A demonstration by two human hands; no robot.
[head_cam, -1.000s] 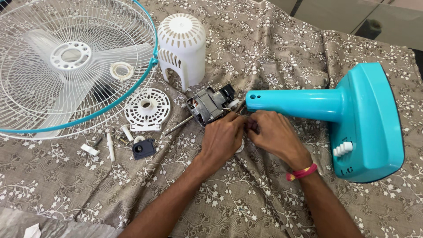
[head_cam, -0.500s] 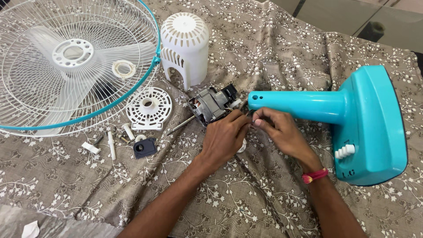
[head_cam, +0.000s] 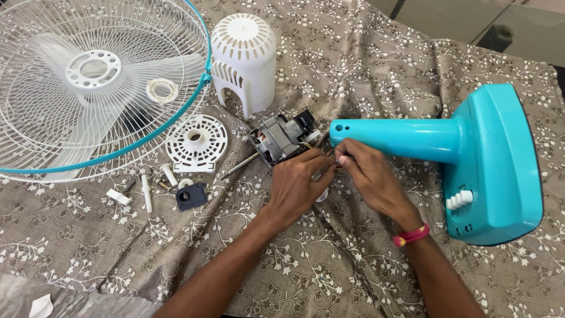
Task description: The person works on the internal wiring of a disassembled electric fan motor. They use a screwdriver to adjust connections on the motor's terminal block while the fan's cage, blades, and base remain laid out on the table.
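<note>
A home floor turned repair spot

A brown flowered cloth (head_cam: 365, 65) is spread like a bedsheet over grey tiles (head_cam: 518, 26), which show beyond its far edge. On the cloth lies a dismantled household fan: a turquoise stand (head_cam: 471, 153), with a bare motor (head_cam: 281, 138) just left of its neck, a white motor cover (head_cam: 243, 59) behind that, and the wire guard (head_cam: 88, 88) farther left.

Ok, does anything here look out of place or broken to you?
The fan is in pieces on the cloth: bare motor off the teal stand, which lies on its side; white motor cover, grille and small parts lie loose. Both hands meet at the stand's neck. No breakage shows.
</note>
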